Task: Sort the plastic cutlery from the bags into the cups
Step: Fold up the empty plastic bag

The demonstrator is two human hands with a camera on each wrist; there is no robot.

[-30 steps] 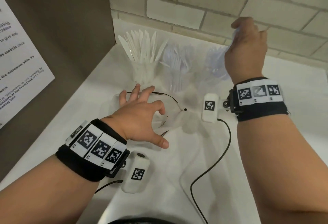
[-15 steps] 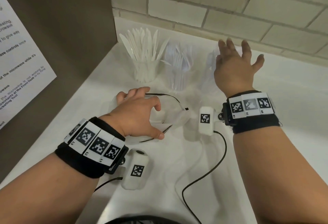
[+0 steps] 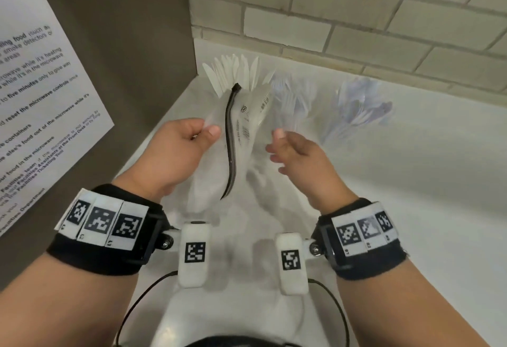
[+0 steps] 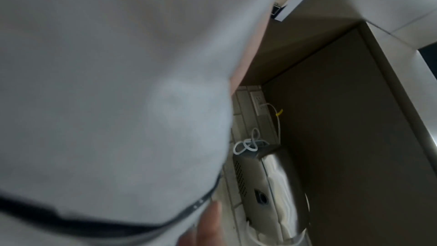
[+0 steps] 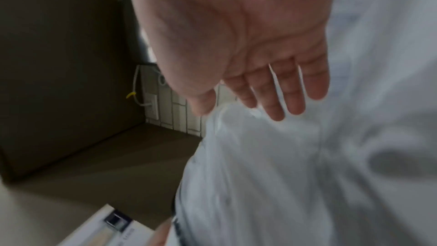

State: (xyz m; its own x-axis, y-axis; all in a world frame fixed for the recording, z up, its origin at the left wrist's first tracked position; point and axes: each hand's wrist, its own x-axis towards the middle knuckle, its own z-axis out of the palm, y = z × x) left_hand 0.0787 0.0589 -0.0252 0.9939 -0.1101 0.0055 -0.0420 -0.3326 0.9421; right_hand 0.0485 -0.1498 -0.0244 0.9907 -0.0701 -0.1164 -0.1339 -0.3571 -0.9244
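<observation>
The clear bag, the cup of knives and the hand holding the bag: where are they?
clear bag (image 3: 247, 127), head view, its printed middle.
cup of knives (image 3: 238, 72), head view, the white blades.
left hand (image 3: 175, 151), head view, its back.

A white paper notice (image 3: 41, 94) on the brown panel at the left of the head view carries cut-off lines, among them "five minutes only to give way", "reset the microwave controls once", "food out of the microwave", "Facilities team" and "Facilities Ticketing Tool". The clear zip bag (image 3: 247, 127) at the frame's centre bears small black print, perhaps a product label, too blurred to read. Black-and-white square code tags sit on the wristbands (image 3: 104, 221) in the lower part of the frame, with tiny digits beneath that cannot be made out.
</observation>
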